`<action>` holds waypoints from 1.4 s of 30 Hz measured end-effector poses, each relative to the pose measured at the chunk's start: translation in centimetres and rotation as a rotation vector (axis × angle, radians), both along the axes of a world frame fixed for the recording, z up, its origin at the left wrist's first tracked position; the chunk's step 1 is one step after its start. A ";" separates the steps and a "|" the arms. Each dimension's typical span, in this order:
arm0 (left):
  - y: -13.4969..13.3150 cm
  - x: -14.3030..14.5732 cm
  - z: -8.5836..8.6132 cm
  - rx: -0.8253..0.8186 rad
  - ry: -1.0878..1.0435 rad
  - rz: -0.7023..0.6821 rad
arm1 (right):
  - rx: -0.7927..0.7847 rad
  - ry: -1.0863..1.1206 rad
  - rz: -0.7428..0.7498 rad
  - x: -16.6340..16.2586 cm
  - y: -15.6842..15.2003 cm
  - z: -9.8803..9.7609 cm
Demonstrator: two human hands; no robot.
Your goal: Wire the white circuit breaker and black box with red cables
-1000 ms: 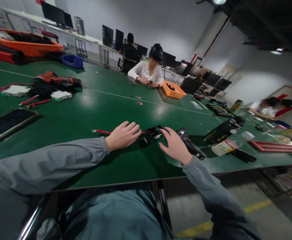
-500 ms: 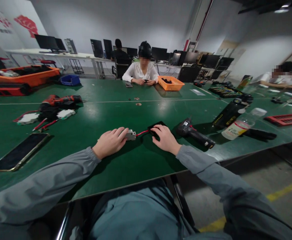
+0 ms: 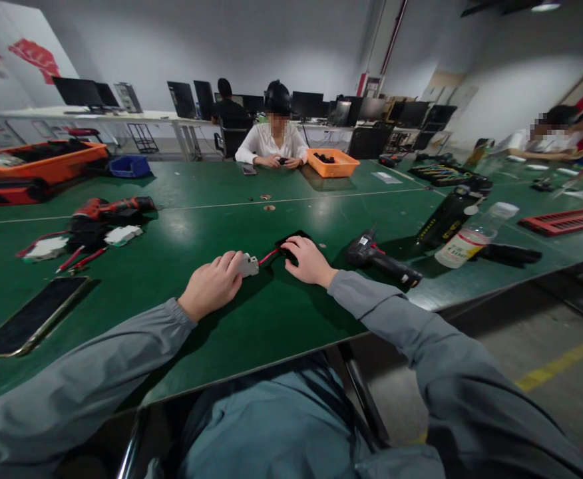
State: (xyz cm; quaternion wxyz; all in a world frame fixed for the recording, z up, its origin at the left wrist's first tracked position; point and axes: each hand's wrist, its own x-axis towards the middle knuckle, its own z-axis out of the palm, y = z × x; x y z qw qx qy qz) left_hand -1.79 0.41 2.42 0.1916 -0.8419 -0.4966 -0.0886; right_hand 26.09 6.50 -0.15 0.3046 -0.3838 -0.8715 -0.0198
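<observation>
My left hand is closed over a grey-white plastic block that looks like a circuit breaker, with its terminal end showing past my fingertips. From that end a red wire runs to a flat black box. My right hand lies over this box, its fingers bent around the near edge; most of the box is hidden under them. Right of this hand lies a black cordless screwdriver. Both hands rest low over the green table.
At left are a phone, a red-black drill and white blocks with wires. A bottle and a black cylinder stand at right. Opposite, a person sits beside an orange basket.
The view has turned slightly right. My right hand and the black box have shifted a little left, closer to my left hand, which keeps its hold on the circuit breaker.
</observation>
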 end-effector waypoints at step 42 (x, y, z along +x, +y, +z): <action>6.1 -5.5 -2.5 -0.185 -0.162 -0.093 | 0.125 -0.130 0.234 -12.2 14.3 -1.4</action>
